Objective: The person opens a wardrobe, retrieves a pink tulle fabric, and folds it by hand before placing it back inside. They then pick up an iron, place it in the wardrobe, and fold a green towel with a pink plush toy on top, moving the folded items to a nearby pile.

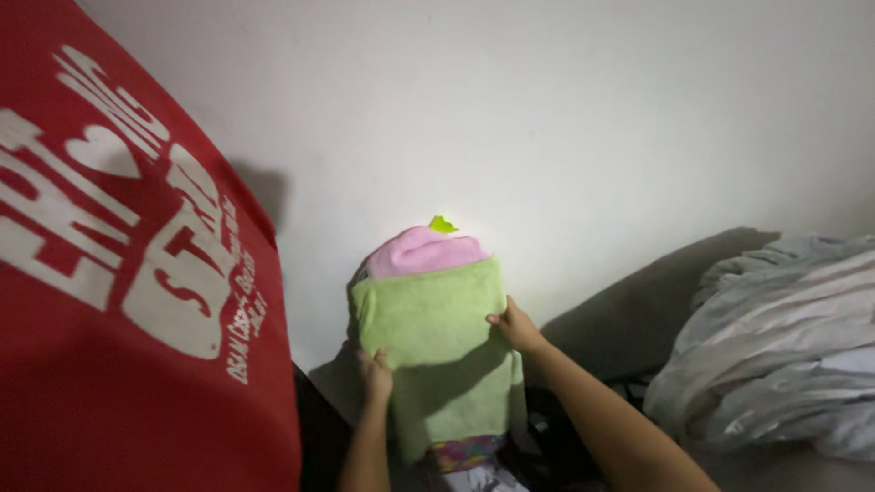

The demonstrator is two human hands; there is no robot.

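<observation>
White wall (547, 118) fills most of the head view, bare and brightly lit near the middle. Against it leans a stack of folded cloths, with a light green towel (437, 351) at the front and a pink towel (421, 252) showing above its top edge; a small bright green scrap (442, 224) pokes up behind the pink one. Left hand (375, 374) rests against the green towel's lower left edge, fingers curled loosely on the cloth. Right hand (516, 326) presses flat on its right edge, fingers spread on the fabric; whether either hand actually grips it I cannot tell. Below the green towel a multicoloured patterned cloth (467, 451) peeks out. A large red fabric with white lettering (118, 301) hangs at the left, and a heap of pale grey-blue laundry (784, 346) lies at the right
</observation>
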